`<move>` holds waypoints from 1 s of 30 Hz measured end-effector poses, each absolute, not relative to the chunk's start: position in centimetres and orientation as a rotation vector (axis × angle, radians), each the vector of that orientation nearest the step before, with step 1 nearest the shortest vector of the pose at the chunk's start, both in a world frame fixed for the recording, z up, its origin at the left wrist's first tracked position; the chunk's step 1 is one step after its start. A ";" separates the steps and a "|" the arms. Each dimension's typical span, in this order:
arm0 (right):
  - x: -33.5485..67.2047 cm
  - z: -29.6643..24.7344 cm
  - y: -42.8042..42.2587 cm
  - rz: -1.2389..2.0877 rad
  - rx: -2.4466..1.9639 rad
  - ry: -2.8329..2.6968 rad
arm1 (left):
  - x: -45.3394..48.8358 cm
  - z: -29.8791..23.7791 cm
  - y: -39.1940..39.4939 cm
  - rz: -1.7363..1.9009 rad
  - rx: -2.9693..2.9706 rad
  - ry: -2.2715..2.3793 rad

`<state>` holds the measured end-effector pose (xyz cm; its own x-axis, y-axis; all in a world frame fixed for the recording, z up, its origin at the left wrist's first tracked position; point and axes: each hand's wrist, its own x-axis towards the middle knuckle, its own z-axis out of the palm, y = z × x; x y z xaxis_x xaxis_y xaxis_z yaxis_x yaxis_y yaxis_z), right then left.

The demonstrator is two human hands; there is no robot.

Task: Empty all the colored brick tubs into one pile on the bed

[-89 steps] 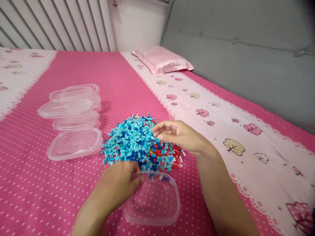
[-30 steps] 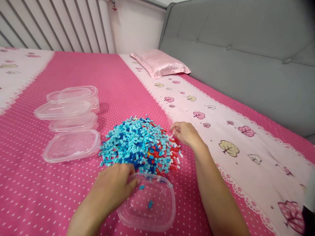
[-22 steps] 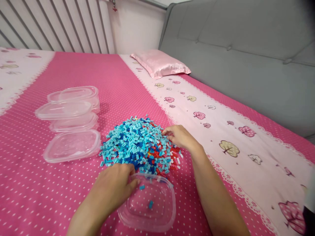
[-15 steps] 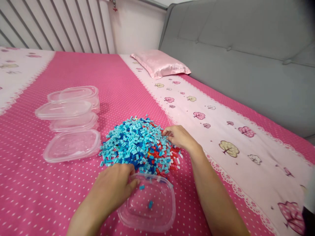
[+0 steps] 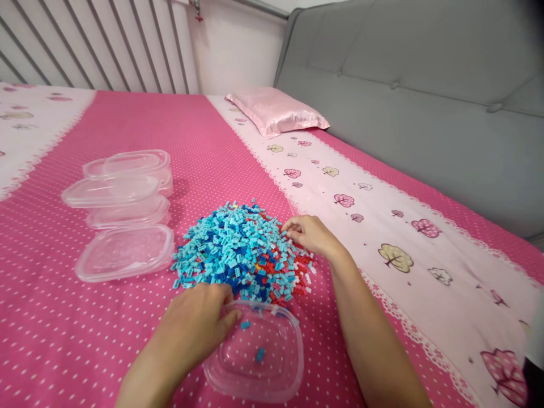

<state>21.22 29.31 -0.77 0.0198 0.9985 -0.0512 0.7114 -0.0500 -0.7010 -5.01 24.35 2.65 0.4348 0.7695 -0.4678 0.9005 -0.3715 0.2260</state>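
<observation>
A heap of small toy building bricks (image 5: pixel 232 243), mostly light blue with dark blue and red ones, lies on the pink bedspread. My left hand (image 5: pixel 198 317) is closed on the left rim of a clear plastic container (image 5: pixel 255 377) in front of the heap. Two blue bricks (image 5: pixel 260 355) lie inside this container. At the heap's right edge is my right hand (image 5: pixel 310 233), its fingers curled against the bricks. Whatever those fingertips hold, if anything, is too small to make out.
Several clear plastic containers (image 5: pixel 127 255) stand in an overlapping row left of the heap. A pink pillow (image 5: pixel 278 110) lies farther back, against the grey padded headboard (image 5: pixel 408 119). A white radiator (image 5: pixel 97 45) is at the far left.
My right hand has shifted very slightly at the heap's right edge. My left hand and the container stay in place.
</observation>
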 end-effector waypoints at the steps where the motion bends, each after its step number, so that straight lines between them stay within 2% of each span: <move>1: 21.2 -0.7 29.3 0.808 -1.773 -1.643 | -5.0 2.6 24.4 -0.395 2.243 1.407; 7: 21.3 0.2 29.5 1.321 -1.197 -0.836 | -5.0 2.7 24.4 -0.387 2.247 1.411; 10: 21.5 0.7 29.7 1.429 -0.989 -0.561 | -4.8 2.9 24.4 -0.425 2.233 1.415; 14: 21.4 1.2 29.9 1.461 -0.922 -0.413 | -4.7 3.0 24.4 -0.433 2.238 1.416; 17: 21.3 0.7 29.9 1.390 -1.063 -0.516 | -4.8 2.9 24.4 -0.417 2.235 1.417; 19: 21.3 -0.2 29.9 1.272 -1.306 -0.737 | -4.8 2.8 24.4 -0.415 2.233 1.414; 24: 21.1 -2.5 30.1 0.714 -2.027 -1.378 | -4.9 2.7 24.4 -0.419 2.245 1.410; 26: 20.9 -2.7 30.1 0.605 -2.148 -1.488 | -4.9 2.7 24.4 -0.422 2.243 1.417; 30: 20.6 -2.6 30.1 0.611 -2.174 -1.531 | -4.8 2.8 24.3 -0.422 2.256 1.409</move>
<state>20.63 30.14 -2.62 0.3007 0.9466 -0.1164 0.7664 -0.3125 -0.5612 -4.84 24.31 2.79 0.4330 0.7654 -0.4760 0.9011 -0.3808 0.2073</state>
